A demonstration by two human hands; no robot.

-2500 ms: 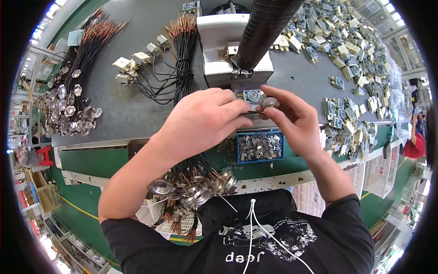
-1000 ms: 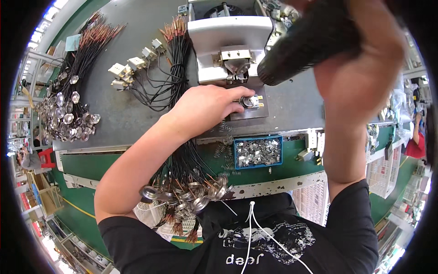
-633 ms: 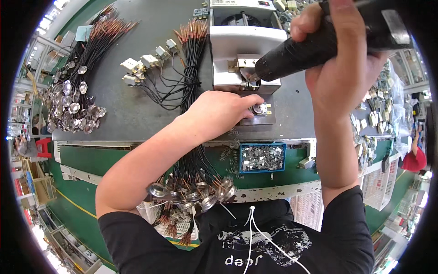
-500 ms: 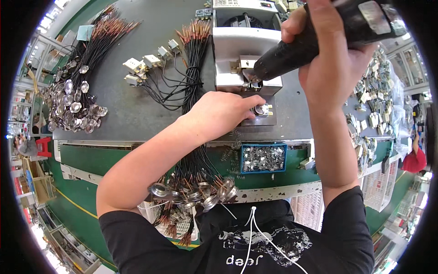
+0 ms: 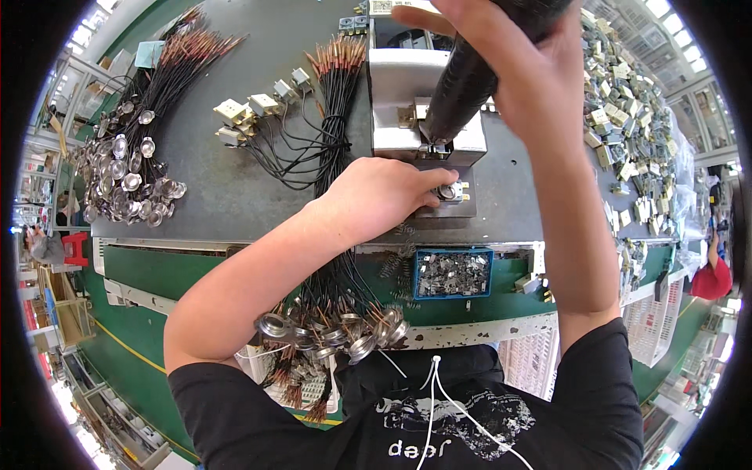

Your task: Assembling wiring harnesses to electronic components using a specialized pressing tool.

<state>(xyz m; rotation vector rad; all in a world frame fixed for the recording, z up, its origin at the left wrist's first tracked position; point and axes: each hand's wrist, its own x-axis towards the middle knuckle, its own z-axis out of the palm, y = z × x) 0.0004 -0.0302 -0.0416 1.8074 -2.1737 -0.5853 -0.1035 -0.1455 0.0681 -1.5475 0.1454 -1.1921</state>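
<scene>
My left hand [image 5: 381,194] reaches in from the left, its fingertips holding down a small part with a round metal disc and pale terminals [image 5: 450,191]. That part sits on a flat metal block [image 5: 454,210] at the table's front edge; the fingers partly hide it. My right hand [image 5: 529,70] is wrapped round a thick black electric screwdriver [image 5: 462,90], which leans with its top to the right. The screwdriver's tip meets the front of a pale screw feeder [image 5: 399,76], just beyond my left hand.
Left of the feeder lie a tied bundle of black wires [image 5: 335,129] and pale connectors [image 5: 235,112]. Further left are wires with metal rings [image 5: 129,182]. A blue tray [image 5: 453,297] of small metal pieces is in front. Many pale switches [image 5: 627,145] are heaped at right.
My right hand has moved left, swinging the screwdriver's top left and more upright while its tip stays at the feeder. My left hand has barely shifted.
</scene>
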